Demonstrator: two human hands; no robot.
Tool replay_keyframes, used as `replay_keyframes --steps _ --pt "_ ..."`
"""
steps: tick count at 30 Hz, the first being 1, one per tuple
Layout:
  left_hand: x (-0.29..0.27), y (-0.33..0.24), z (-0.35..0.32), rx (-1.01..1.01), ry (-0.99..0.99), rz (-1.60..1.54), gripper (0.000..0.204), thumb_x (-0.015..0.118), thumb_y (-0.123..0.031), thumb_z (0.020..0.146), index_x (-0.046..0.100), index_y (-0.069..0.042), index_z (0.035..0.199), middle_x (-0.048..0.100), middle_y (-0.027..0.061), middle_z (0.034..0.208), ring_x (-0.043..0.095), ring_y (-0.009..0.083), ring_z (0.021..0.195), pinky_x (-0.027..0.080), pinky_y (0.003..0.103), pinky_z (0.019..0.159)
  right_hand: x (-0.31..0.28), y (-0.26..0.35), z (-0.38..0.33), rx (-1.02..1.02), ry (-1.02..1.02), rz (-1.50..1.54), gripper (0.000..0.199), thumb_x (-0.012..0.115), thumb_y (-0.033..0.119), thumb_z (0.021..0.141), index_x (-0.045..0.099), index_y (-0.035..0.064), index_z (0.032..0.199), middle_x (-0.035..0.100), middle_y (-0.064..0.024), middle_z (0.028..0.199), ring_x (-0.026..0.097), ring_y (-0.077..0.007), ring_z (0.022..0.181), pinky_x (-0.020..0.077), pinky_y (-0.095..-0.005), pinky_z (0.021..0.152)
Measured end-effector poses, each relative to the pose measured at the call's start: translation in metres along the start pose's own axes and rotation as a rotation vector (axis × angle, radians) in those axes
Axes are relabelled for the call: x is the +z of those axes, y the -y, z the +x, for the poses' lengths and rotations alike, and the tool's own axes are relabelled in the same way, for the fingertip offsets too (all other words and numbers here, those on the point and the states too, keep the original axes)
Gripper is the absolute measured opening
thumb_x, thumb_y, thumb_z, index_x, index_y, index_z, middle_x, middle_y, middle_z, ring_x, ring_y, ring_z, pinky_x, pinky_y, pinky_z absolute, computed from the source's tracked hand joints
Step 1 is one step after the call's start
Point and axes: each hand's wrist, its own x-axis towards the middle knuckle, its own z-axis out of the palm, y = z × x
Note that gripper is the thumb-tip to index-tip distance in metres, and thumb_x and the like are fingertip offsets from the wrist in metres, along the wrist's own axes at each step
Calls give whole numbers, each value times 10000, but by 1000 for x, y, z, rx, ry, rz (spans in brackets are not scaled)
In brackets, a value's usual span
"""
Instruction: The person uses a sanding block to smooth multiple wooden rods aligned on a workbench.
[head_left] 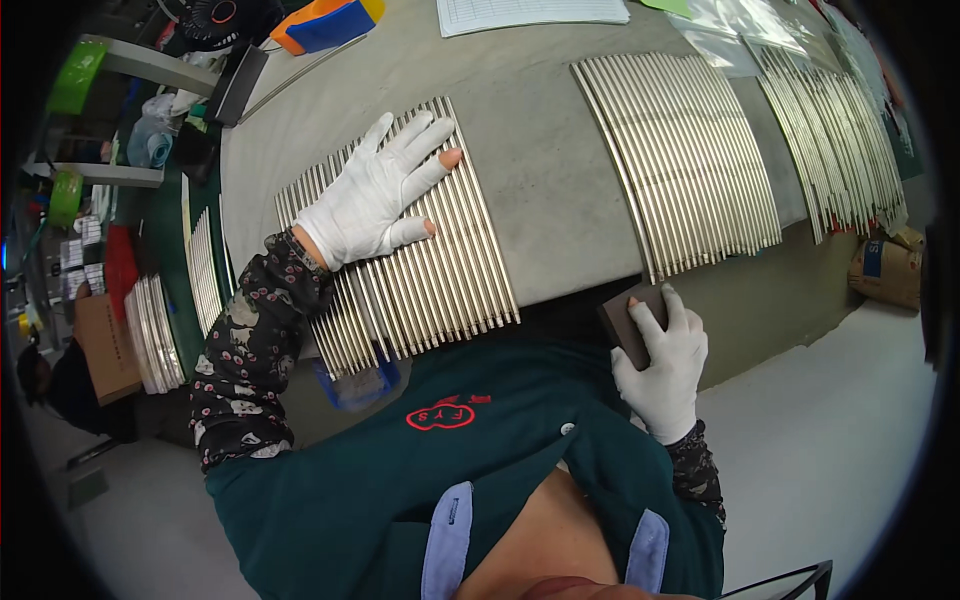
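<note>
My left hand (375,195), in a white glove with some fingertips bare, lies flat with fingers spread on a row of thin silvery metal rods (455,270). The rods sit side by side, their near ends reaching past the table's front edge. Past that same edge, my right hand (665,365), gloved likewise, grips a dark brown rectangular block (622,325) that resembles a sanding block. Just beyond the block, a second row of rods (680,160) rests on the table, touched by neither hand.
Another bundle of rods (835,140) lies at the far right, near clear plastic bags (745,35). A printed sheet (530,14) is at the back of the grey table (545,215). More rods (152,335) stand out at the left beside a cardboard box (105,345). Below the left row hangs a blue bin (360,388).
</note>
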Motion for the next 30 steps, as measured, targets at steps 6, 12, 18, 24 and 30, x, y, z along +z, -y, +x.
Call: replay_keyframes --steps 6,12,18,24,30 --pt "6 -16 63 43 -71 89 751 394 -580 944 259 -124 1525 275 205 1549 290 409 1412 210 592 1133 0 3 -3 -12 -3 -13 579 764 205 616 640 140 1178 487 -227 1342 501 -357 1125 398 -440 901" --pt "8 -33 124 68 -115 100 757 389 -590 949 262 -100 1512 265 198 1553 306 382 1412 220 587 1141 -3 9 -12 3 -22 -10 589 765 203 614 635 145 1185 487 -226 1341 503 -352 1120 403 -428 884" --pt "0 -5 126 69 -198 82 744 394 -579 953 280 -94 1506 229 170 1573 252 354 1443 174 570 1166 -6 8 -16 22 -21 -18 574 761 196 613 634 145 1171 490 -232 1336 515 -352 1097 404 -429 868" --pt "9 15 98 -6 -113 54 680 405 -516 966 312 -101 1496 261 150 1566 264 359 1436 199 541 1169 -6 8 -14 24 -24 -11 572 760 206 618 630 148 1173 495 -232 1332 518 -349 1095 405 -426 859" --pt "12 8 113 -25 -83 109 687 370 -549 968 306 -121 1502 282 146 1558 288 352 1425 213 534 1166 -8 12 -10 8 -15 -5 575 761 215 618 625 160 1173 495 -233 1329 519 -347 1085 409 -425 845"
